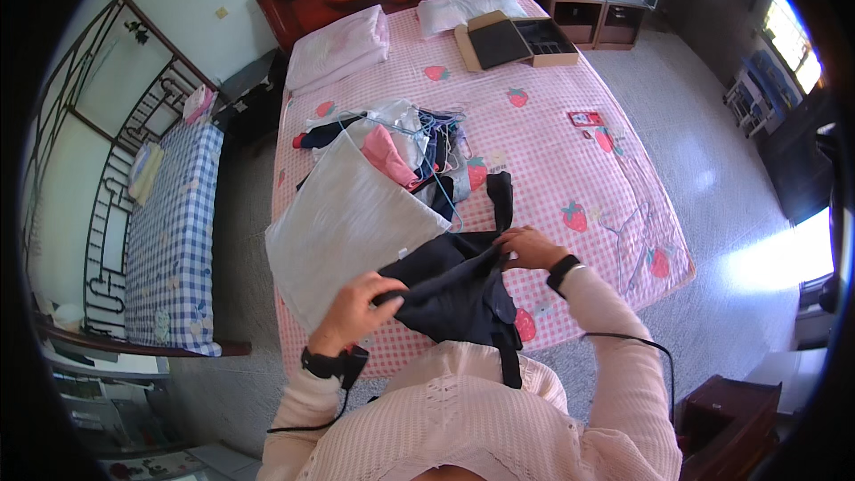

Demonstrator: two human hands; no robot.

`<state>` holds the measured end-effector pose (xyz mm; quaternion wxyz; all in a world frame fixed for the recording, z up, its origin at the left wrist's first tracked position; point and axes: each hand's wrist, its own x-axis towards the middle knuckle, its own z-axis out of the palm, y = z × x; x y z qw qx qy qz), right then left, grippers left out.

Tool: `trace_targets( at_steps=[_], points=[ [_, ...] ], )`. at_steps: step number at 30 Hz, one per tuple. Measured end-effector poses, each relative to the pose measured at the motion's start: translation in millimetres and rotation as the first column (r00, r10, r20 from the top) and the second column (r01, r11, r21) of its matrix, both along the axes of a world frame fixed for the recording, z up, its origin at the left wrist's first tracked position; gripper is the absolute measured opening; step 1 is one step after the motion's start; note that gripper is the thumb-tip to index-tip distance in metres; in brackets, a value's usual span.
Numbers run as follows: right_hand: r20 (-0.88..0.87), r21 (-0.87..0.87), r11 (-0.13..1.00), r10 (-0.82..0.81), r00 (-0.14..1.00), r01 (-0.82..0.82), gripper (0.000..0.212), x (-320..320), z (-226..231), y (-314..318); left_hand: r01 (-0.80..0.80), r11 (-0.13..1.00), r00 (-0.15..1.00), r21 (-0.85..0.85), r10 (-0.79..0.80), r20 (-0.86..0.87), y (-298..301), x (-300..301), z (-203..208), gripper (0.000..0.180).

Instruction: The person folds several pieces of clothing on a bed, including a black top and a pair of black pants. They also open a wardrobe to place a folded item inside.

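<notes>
A black garment (459,303) is stretched between my hands at the near edge of the bed; its exact kind is not clear. One narrow dark part reaches up past my right hand, and another hangs down toward my lap. My left hand (349,313) pinches the garment's left edge between thumb and fingers. At its upper right side, my right hand (532,249) grips the cloth, with the fingertips partly hidden in the folds. A light grey cloth (347,223) lies flat just beyond my left hand, partly beneath the black garment.
Beyond is a pile of clothes with a pink piece (388,156) and blue hangers (434,160). On the pink checked bed (570,169) lie an opened cardboard box (554,59), a folded quilt (343,49), a red item (584,118) and a hanger (628,236) at right.
</notes>
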<state>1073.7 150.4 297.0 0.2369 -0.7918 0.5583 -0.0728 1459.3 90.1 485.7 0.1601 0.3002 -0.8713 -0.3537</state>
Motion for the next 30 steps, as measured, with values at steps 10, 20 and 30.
trace_targets(
  at_steps=[10,20,30],
  points=[
    [0.408,-0.441,0.843,-0.119,0.905,0.309,0.019,-28,305,26,0.043,0.991,0.972,0.128,-0.012,-0.237,-69,45,88,0.055],
    [0.153,-0.855,0.513,0.114,0.982,0.073,0.024,-36,472,30,-0.268,0.869,0.876,-0.416,0.040,-0.481,-74,33,212,0.027],
    [-0.012,-0.822,0.564,-0.158,0.987,0.080,0.024,-21,528,34,-0.542,0.576,0.802,-0.612,0.137,-0.581,-89,59,242,0.036]
  ],
)
